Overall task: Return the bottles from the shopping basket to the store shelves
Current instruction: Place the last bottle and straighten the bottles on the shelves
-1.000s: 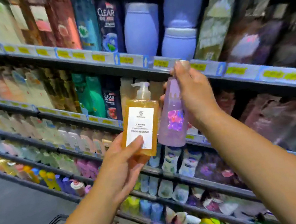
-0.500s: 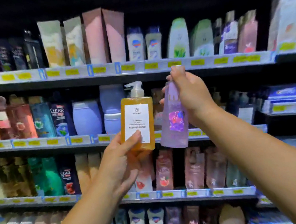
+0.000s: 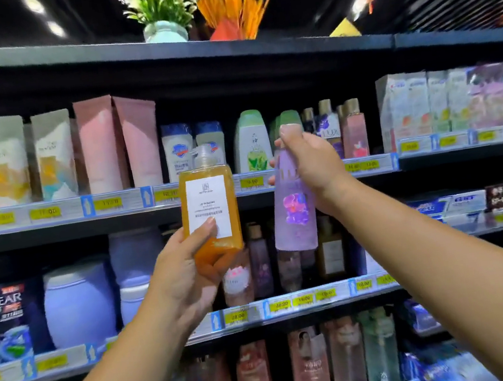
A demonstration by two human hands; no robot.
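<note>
Packed store shelves (image 3: 57,230) are looming ahead; left hand (image 3: 181,276) is gripping the amber bottle (image 3: 209,208), right hand (image 3: 313,163) at three o'clock is clutching the purple bottle (image 3: 294,220) by its top, likely risking a slip.

Two bottles nearest: one amber pump bottle (image 3: 210,215), one purple bottle (image 3: 294,213). Farther back, two pink tubes (image 3: 100,146) at left — and two potted plants (image 3: 159,1) up top.
</note>
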